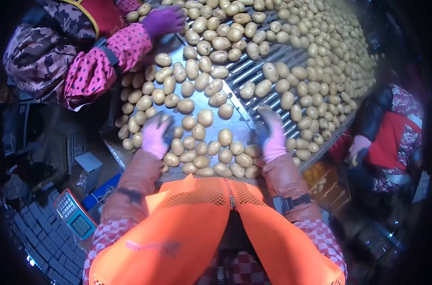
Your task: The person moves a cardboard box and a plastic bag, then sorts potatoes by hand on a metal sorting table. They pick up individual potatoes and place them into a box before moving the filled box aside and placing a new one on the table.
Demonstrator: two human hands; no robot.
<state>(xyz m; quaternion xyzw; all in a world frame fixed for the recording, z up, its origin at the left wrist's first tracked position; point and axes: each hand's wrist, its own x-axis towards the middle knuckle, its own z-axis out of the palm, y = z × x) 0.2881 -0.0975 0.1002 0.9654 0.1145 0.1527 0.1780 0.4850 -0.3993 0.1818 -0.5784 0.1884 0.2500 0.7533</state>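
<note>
Both of my hands wear pink gloves with dark, dirty fingers. My left hand (158,135) is among the potatoes at the left of the smooth metal tray (216,124), its fingers spread and touching or nearly touching a few of them. My right hand (271,132) lies where the tray meets the slatted metal grate (254,78), with its fingers stretched forward and no potato plainly in its grasp. Between my hands sits a loose group of potatoes (205,118), with several more lined along the tray's near edge.
A big heap of potatoes (334,52) covers the grate at the upper right. At the upper left, a co-worker's purple-gloved hand (164,21) reaches over potatoes. Another person in red (392,142) stands at the right. A weighing scale (75,213) sits at the lower left.
</note>
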